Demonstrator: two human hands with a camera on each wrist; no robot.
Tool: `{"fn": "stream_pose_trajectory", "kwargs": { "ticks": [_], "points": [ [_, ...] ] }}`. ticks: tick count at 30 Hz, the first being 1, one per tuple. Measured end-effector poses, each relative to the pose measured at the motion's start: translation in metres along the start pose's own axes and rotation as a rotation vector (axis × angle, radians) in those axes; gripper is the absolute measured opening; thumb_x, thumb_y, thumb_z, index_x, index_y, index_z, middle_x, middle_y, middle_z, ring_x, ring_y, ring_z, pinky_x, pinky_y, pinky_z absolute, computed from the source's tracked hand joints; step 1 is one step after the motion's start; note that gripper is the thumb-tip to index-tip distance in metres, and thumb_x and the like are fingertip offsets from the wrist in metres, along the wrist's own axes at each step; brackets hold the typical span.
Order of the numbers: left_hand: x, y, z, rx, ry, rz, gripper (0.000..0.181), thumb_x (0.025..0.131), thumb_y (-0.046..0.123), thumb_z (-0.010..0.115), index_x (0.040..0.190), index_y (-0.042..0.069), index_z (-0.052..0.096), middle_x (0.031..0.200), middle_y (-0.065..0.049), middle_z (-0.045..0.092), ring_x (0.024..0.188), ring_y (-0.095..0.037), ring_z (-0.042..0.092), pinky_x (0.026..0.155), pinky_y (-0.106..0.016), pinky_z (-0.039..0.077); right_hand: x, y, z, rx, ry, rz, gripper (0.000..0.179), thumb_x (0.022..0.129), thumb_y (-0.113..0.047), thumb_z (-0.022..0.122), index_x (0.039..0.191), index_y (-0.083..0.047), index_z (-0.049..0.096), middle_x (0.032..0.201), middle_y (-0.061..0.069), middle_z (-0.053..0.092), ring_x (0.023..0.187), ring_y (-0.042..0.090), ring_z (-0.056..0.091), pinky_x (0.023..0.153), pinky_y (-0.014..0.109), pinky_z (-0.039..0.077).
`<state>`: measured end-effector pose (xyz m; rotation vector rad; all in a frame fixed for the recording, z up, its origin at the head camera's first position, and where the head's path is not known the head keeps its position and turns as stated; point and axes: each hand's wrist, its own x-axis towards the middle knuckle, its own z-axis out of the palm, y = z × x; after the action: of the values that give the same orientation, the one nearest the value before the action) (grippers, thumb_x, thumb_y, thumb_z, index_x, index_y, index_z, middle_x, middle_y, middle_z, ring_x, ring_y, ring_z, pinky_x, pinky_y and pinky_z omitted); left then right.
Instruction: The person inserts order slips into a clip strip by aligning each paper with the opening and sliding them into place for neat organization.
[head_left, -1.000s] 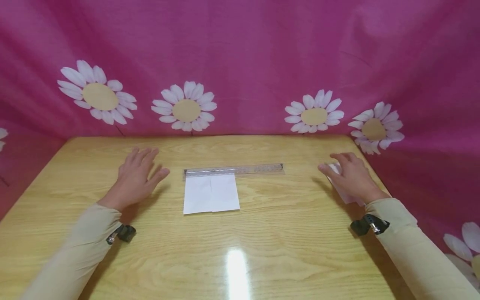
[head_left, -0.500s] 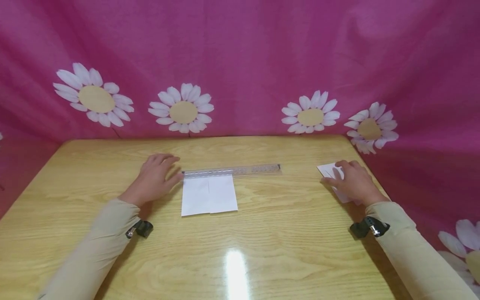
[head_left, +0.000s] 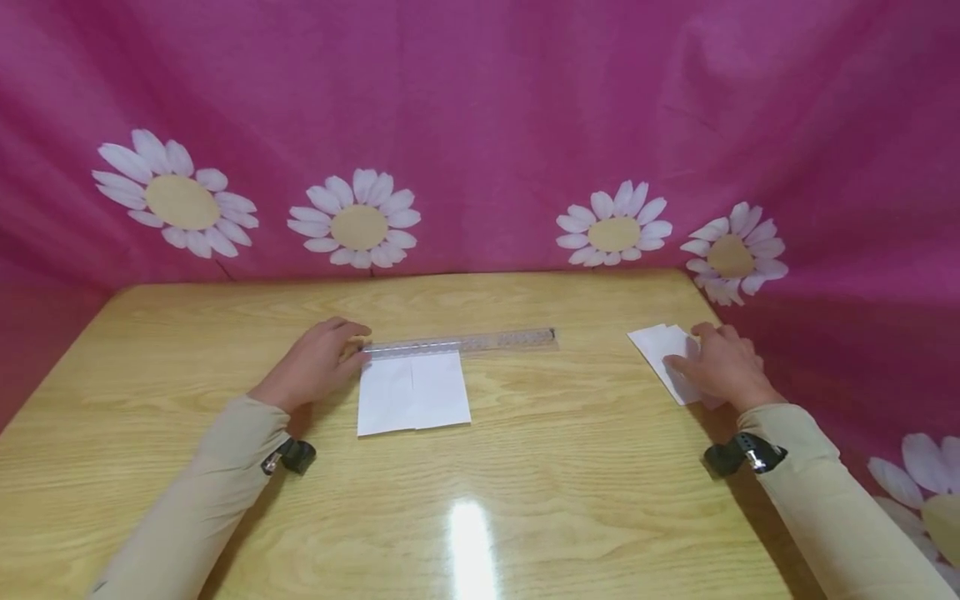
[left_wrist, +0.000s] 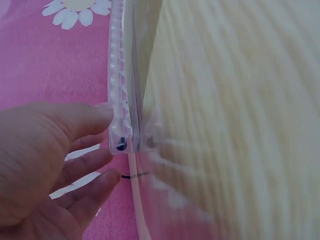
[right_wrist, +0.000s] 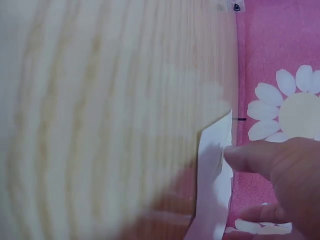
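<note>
A clear plastic ruler [head_left: 495,339] lies across the top edge of white paper [head_left: 414,392] with a slit or fold line down its middle. My left hand [head_left: 318,362] is at the ruler's left end, thumb on the near side and fingers on the far side, pinching it. In the left wrist view the thumb tip meets the edge of the ruler [left_wrist: 120,80]. Over at the right, my right hand [head_left: 723,367] rests on more white paper pieces [head_left: 660,346], its fingers loosely bent. The thumb touches the paper [right_wrist: 212,170] in the right wrist view; part of the paper is hidden under the hand.
The wooden table [head_left: 562,483] reflects a bright light near its front. A pink curtain [head_left: 480,125] with large white daisies hangs along the back and right edges. Each wrist wears a black strapped camera.
My left hand has moved right and come to the ruler's left end. The right hand has shifted slightly right and down over the paper, leaving more of it showing.
</note>
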<state>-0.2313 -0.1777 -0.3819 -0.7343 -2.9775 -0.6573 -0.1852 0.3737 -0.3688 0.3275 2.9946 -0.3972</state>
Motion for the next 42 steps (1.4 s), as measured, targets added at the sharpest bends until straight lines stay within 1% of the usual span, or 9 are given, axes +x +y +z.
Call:
{"fn": "stream_pose_trajectory", "kwargs": {
  "ticks": [3, 6, 10, 16, 21, 26, 31, 37, 42],
  "points": [
    [0.003, 0.001, 0.001, 0.013, 0.006, 0.013, 0.037, 0.099, 0.017, 0.067, 0.131, -0.002, 0.066, 0.129, -0.023, 0.067, 0.117, -0.04, 0.064, 0.107, -0.057, 0.051, -0.002, -0.001, -0.001, -0.02, -0.007, 0.016, 0.082, 0.093, -0.044, 0.069, 0.143, 0.014, 0.039, 0.134, 0.04, 0.04, 0.115, 0.056, 0.04, 0.1, 0.073, 0.04],
    [0.005, 0.002, 0.001, 0.025, 0.006, 0.023, 0.033, 0.098, 0.016, 0.069, 0.126, -0.002, 0.07, 0.122, -0.021, 0.07, 0.106, -0.035, 0.066, 0.1, -0.054, 0.055, -0.004, -0.003, -0.003, -0.044, -0.008, 0.001, 0.074, 0.092, -0.047, 0.071, 0.127, 0.015, 0.05, 0.111, 0.031, 0.053, 0.099, 0.045, 0.049, 0.079, 0.056, 0.051],
    [0.006, 0.002, 0.0, 0.035, 0.0, 0.032, 0.029, 0.097, 0.014, 0.07, 0.122, -0.002, 0.072, 0.114, -0.019, 0.073, 0.1, -0.03, 0.067, 0.095, -0.051, 0.057, -0.004, -0.007, -0.007, -0.05, 0.0, -0.016, 0.062, 0.091, -0.048, 0.075, 0.108, 0.009, 0.06, 0.084, 0.018, 0.057, 0.078, 0.032, 0.054, 0.059, 0.034, 0.045],
    [0.013, 0.007, -0.007, 0.018, -0.031, 0.021, 0.029, 0.097, 0.01, 0.07, 0.122, -0.004, 0.073, 0.114, -0.02, 0.075, 0.101, -0.031, 0.07, 0.096, -0.052, 0.058, -0.003, -0.011, -0.011, -0.003, 0.067, -0.016, 0.072, 0.085, -0.042, 0.083, 0.127, 0.011, 0.057, 0.103, 0.026, 0.064, 0.092, 0.039, 0.056, 0.07, 0.042, 0.05],
    [0.016, 0.011, -0.01, 0.008, -0.059, -0.026, 0.028, 0.097, 0.011, 0.071, 0.122, -0.001, 0.074, 0.117, -0.02, 0.076, 0.104, -0.031, 0.07, 0.1, -0.051, 0.057, -0.004, -0.015, -0.011, 0.04, 0.078, -0.013, 0.073, 0.083, -0.034, 0.085, 0.132, 0.01, 0.054, 0.119, 0.03, 0.062, 0.102, 0.043, 0.054, 0.082, 0.053, 0.052],
    [0.016, 0.012, -0.007, 0.001, -0.079, -0.063, 0.028, 0.096, 0.012, 0.073, 0.122, 0.001, 0.075, 0.12, -0.019, 0.076, 0.108, -0.032, 0.069, 0.103, -0.052, 0.057, -0.005, -0.017, -0.011, 0.068, 0.07, 0.006, 0.072, 0.084, -0.026, 0.085, 0.136, 0.012, 0.053, 0.125, 0.032, 0.059, 0.107, 0.045, 0.052, 0.091, 0.059, 0.051],
    [0.017, 0.013, -0.005, 0.009, -0.072, -0.08, 0.028, 0.096, 0.012, 0.073, 0.122, 0.003, 0.075, 0.121, -0.019, 0.076, 0.107, -0.032, 0.069, 0.102, -0.051, 0.057, -0.004, -0.016, -0.012, 0.049, 0.076, -0.031, 0.062, 0.085, -0.014, 0.079, 0.135, 0.012, 0.054, 0.123, 0.034, 0.059, 0.108, 0.048, 0.053, 0.094, 0.063, 0.048],
    [0.019, 0.015, -0.002, 0.013, -0.062, -0.09, 0.027, 0.096, 0.013, 0.073, 0.121, 0.003, 0.076, 0.122, -0.019, 0.076, 0.112, -0.034, 0.07, 0.105, -0.052, 0.055, -0.005, -0.018, -0.014, 0.091, 0.026, -0.024, 0.054, 0.09, -0.008, 0.07, 0.138, 0.006, 0.05, 0.12, 0.033, 0.062, 0.103, 0.045, 0.057, 0.085, 0.054, 0.051],
    [0.02, 0.017, -0.002, 0.004, -0.055, -0.105, 0.025, 0.097, 0.011, 0.071, 0.12, 0.002, 0.076, 0.122, -0.019, 0.075, 0.116, -0.035, 0.069, 0.106, -0.052, 0.054, -0.006, -0.023, -0.016, 0.07, 0.004, -0.054, 0.038, 0.091, -0.013, 0.073, 0.124, 0.003, 0.066, 0.115, 0.027, 0.068, 0.097, 0.038, 0.057, 0.078, 0.041, 0.049]
  ]
}}
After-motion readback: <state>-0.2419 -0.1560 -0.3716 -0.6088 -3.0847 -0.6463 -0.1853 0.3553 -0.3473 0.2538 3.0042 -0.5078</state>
